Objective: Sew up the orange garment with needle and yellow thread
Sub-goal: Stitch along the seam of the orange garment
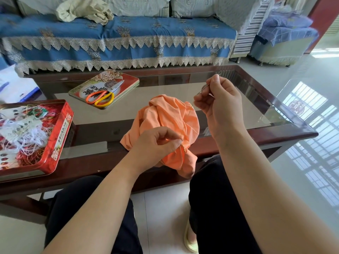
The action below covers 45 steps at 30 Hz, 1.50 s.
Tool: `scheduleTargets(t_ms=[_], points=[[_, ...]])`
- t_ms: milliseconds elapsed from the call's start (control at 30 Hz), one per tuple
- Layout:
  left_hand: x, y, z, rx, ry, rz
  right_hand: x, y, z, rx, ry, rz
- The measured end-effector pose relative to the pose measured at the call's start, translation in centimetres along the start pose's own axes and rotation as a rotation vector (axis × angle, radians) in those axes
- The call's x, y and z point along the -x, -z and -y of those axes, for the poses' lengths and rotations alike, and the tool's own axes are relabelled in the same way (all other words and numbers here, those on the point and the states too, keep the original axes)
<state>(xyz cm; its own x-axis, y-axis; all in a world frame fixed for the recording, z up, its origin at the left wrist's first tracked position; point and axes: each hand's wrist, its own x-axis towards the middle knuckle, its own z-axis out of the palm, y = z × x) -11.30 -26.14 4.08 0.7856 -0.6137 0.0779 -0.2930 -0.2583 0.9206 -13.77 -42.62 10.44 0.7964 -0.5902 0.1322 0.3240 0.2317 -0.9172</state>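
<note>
Head view. The orange garment (165, 123) is bunched on the near edge of the bench (286, 125), directly under and between the two hands. The left hand (156, 143) is closed in a pinch on a fold of the garment at the stitching point. The right hand (220, 105) is raised above and to the right of the garment, and the needle (203, 89) is pinched between its thumb and fingertips. A fine yellow thread (187, 118) is seen running from below the right hand down across the cloth toward the left thumb; its full course is too thin to trace.

The step in hand is judged to be the drawing-through of a stitch. For a sound result, the fold should be held firmly by the left hand close to the seam while the thread is drawn up along a straight line until the slack is taken out. Puckering is to be avoided by stopping once the stitch lies flat. The needle point should be kept directed away from the left fingers.

Beyond the left hand, scissors (102, 97) lie on a tin lid (128, 79). To the far left, an open red tin (60, 132) of tangled threads is placed.
</note>
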Motion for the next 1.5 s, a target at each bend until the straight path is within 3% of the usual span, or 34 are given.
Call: scheduleTargets(t_ms=[300, 467, 667, 833, 1100, 1233, 1367, 1500], points=[[-0.2, 0.0, 0.3, -0.035, 0.025, 0.015, 0.2, 0.0, 0.3, -0.172, 0.004, 0.017], [-0.4, -0.1, 0.7, -0.114, -0.008, -0.011, 0.2, -0.4, 0.7, -0.234, -0.11, 0.084], [-0.4, 0.4, 0.9, -0.105, 0.013, -0.063, 0.5, -0.3, 1.6, 0.006, -0.113, 0.056], [-0.2, 0.4, 0.8, -0.061, 0.016, -0.051, 1.6, -0.4, 0.7, 0.186, -0.123, 0.16], [-0.3, 0.5, 1.3, -0.075, -0.063, -0.085, 2.8, -0.7, 1.0, -0.295, -0.356, 0.533], [-0.2, 0.4, 1.0, -0.017, -0.017, -0.117, 4.5, 0.0, -0.2, -0.103, -0.311, 0.577], [-0.1, 0.5, 0.7, 0.053, 0.055, -0.097, 5.9, 1.3, -2.8, 0.075, -0.307, 0.446], [-0.4, 0.6, 1.3, 0.057, 0.031, -0.154, 7.2, 2.4, -5.4, 0.362, -0.113, 0.274]])
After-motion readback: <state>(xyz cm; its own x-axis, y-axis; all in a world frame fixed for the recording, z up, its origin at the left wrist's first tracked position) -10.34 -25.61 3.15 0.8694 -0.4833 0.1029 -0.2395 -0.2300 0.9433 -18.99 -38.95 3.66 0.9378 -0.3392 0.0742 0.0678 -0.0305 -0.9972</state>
